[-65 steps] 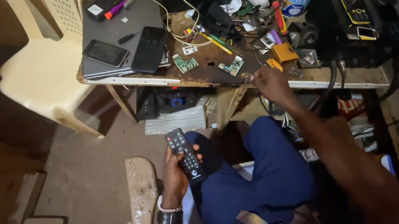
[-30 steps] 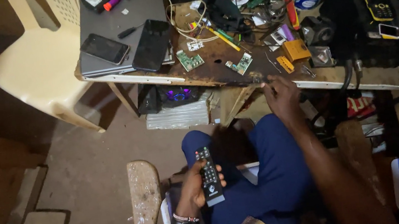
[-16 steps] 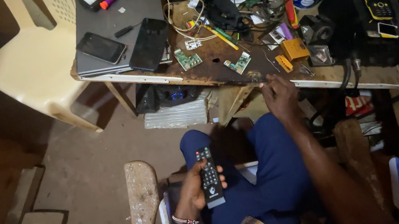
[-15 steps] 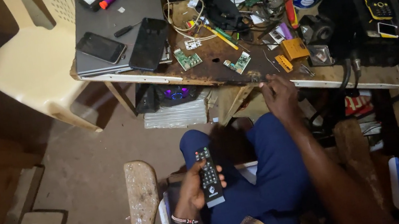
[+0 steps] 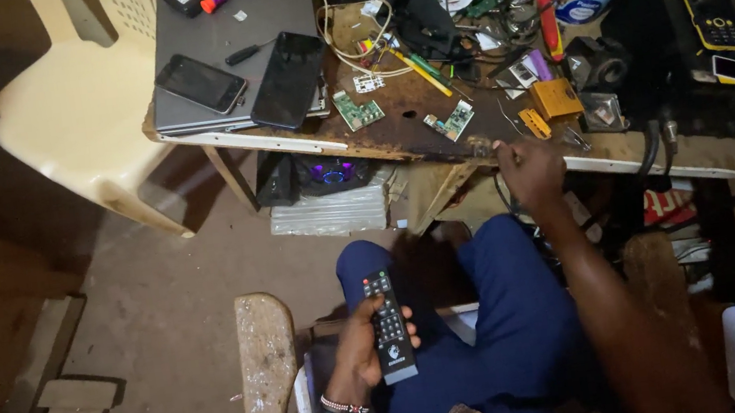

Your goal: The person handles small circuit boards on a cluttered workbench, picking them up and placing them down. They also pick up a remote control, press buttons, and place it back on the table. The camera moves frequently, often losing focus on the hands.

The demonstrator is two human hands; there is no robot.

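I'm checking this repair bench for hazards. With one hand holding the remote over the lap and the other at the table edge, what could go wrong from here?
1. The left hand grips the remote control alone over the lap; it might slip to the floor.
2. The right hand works at the table edge beside small loose parts; a nudge could knock the orange part off.
3. The two phones lie on the laptop near the edge, and tangled yellow wires could snag.

Left hand (image 5: 363,349) holds remote (image 5: 389,325); right hand (image 5: 530,171) at table edge (image 5: 664,160).
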